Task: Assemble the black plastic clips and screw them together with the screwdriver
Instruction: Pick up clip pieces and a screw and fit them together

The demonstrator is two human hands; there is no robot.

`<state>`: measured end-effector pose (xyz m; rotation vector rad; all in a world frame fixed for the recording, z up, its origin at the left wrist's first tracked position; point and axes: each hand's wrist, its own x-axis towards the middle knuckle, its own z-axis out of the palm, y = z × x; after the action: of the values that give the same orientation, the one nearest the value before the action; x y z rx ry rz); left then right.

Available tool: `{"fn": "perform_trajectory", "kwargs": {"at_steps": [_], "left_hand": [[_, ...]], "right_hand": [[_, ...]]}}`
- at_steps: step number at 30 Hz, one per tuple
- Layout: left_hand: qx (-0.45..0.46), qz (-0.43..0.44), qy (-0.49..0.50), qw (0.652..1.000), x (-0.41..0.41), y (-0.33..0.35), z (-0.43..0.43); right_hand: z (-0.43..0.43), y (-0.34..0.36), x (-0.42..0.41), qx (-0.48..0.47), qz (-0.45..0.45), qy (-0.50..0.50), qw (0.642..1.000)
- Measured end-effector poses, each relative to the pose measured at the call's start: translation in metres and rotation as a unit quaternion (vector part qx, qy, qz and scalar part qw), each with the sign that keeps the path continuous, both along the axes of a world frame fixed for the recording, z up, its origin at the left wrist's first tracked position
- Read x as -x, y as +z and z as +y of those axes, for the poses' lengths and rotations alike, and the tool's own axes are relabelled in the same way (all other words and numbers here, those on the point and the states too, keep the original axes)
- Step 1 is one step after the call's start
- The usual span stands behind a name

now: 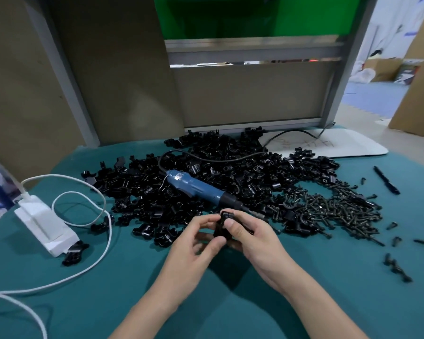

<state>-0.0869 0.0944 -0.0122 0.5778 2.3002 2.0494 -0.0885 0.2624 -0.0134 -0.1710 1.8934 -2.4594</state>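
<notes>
Both my hands hold one black plastic clip (222, 225) just above the teal table, near the front of the pile. My left hand (194, 250) pinches it from the left with thumb and fingertips. My right hand (251, 237) grips it from the right, thumb on top. Behind them a large pile of black clips (206, 172) spreads across the table. The blue electric screwdriver (201, 189) lies on that pile, tip pointing right toward my hands, its black cord looping back. A heap of dark screws (340, 209) lies to the right.
A white power adapter (45, 223) with a white cable (93, 260) sits at the left, one clip (75, 253) beside it. A black pen (386, 179) and several stray clips lie at the right. A white board (340, 145) rests at the back right, panels behind.
</notes>
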Motion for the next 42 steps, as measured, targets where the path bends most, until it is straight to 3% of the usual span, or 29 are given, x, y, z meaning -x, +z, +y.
{"fn": "perform_trajectory", "kwargs": {"at_steps": [3,6,12,17,20,24,26,27,29,31,32,38,42], "left_hand": [[0.078,0.048,0.038,0.995,-0.001,0.006,0.003],[0.216,0.113,0.034,0.969,0.01,0.018,0.016],[0.483,0.261,0.014,0.836,0.053,0.049,0.095],[0.675,0.212,-0.034,0.706,0.072,0.053,0.151],[0.709,0.181,-0.025,0.681,0.077,0.048,0.167],[0.697,0.204,0.009,0.687,0.074,0.041,0.17],[0.66,0.244,0.026,0.71,0.071,0.041,0.162],[0.619,0.266,0.033,0.738,0.069,0.041,0.156],[0.47,0.276,0.043,0.838,0.061,0.042,0.138],[0.287,0.216,0.033,0.933,0.047,0.039,0.117],[0.21,0.185,0.022,0.96,0.038,0.034,0.105],[0.07,0.036,0.029,0.996,0.01,-0.01,0.054],[0.061,0.031,0.035,0.997,0.013,-0.016,0.045]], "right_hand": [[0.024,0.006,-0.004,0.083,-0.001,-0.033,0.996],[0.07,0.013,-0.011,0.179,-0.008,-0.104,0.978],[0.139,0.013,-0.028,0.297,-0.005,-0.256,0.92],[0.135,0.008,-0.024,0.281,0.0,-0.26,0.924],[0.13,0.004,-0.021,0.254,-0.001,-0.238,0.937],[0.123,0.001,-0.019,0.21,0.001,-0.214,0.954],[0.119,0.0,-0.018,0.2,-0.004,-0.203,0.959],[0.117,0.0,-0.017,0.194,-0.009,-0.197,0.961],[0.112,-0.001,-0.018,0.175,-0.016,-0.184,0.967],[0.106,-0.001,-0.019,0.146,-0.015,-0.165,0.975],[0.101,-0.001,-0.02,0.125,-0.013,-0.151,0.98],[0.064,-0.009,-0.023,-0.057,-0.007,-0.068,0.996],[0.055,-0.008,-0.023,-0.102,0.0,-0.055,0.993]]}}
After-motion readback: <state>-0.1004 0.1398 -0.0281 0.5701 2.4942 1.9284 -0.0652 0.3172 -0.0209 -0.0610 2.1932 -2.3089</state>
